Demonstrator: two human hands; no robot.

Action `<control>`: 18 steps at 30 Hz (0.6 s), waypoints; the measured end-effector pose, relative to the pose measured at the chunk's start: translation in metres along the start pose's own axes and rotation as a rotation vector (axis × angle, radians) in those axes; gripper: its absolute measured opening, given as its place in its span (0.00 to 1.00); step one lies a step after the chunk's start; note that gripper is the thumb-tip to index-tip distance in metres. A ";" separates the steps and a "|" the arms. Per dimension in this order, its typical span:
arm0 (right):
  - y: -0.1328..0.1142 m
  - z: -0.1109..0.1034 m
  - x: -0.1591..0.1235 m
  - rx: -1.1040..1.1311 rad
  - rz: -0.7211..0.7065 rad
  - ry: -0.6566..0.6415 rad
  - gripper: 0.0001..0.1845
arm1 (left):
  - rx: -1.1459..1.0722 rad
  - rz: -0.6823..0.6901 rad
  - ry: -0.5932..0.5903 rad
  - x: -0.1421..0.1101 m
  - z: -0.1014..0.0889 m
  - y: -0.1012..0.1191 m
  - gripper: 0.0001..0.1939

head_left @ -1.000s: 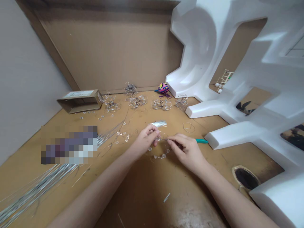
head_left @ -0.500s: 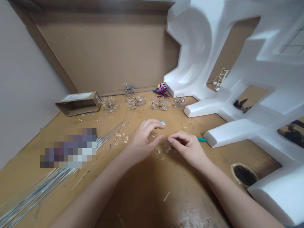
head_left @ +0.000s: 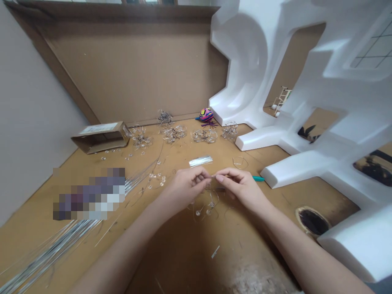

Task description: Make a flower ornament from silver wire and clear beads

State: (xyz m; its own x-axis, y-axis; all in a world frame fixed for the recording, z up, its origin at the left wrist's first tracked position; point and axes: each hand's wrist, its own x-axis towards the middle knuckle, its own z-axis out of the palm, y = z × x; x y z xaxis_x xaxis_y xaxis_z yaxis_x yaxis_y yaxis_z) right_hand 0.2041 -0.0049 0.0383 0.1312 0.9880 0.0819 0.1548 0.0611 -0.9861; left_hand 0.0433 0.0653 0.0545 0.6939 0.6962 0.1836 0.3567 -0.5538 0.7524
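My left hand (head_left: 186, 186) and my right hand (head_left: 240, 186) meet fingertip to fingertip over the brown table (head_left: 171, 261), both pinched on a thin wire strung with clear beads (head_left: 206, 206). The beaded loop hangs down between the hands, just above the tabletop. A small bundle of short silver wires (head_left: 200, 161) lies just beyond my left hand. A teal tool handle (head_left: 258, 178) shows behind my right hand.
Several finished bead-and-wire flowers (head_left: 173, 132) stand in a row at the back, near a colourful toy (head_left: 206, 114) and a cardboard box (head_left: 99, 136). Long silver wires (head_left: 55, 245) lie at the left. White foam blocks (head_left: 306, 102) fill the right. A round hole (head_left: 312, 221) opens near them.
My left hand drew back from the short wire bundle and met my right hand. The beaded wire came up off the table and now hangs between the fingertips.
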 end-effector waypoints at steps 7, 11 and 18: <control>0.005 0.001 0.001 0.043 0.064 -0.084 0.23 | -0.290 -0.198 0.082 0.004 -0.006 -0.002 0.06; 0.010 0.006 0.000 -0.050 0.150 -0.285 0.21 | -0.329 -0.210 0.140 0.006 -0.010 -0.004 0.08; 0.010 0.006 0.003 0.117 0.133 -0.163 0.14 | -0.426 -0.193 0.149 0.007 -0.013 -0.005 0.09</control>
State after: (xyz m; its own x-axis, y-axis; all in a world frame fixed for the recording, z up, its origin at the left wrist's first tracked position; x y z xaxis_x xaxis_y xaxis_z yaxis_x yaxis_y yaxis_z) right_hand 0.2005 -0.0004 0.0279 -0.0180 0.9977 -0.0647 0.0311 -0.0641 -0.9975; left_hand 0.0385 0.0790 0.0598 0.5319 0.8429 0.0808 0.1607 -0.1941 0.9677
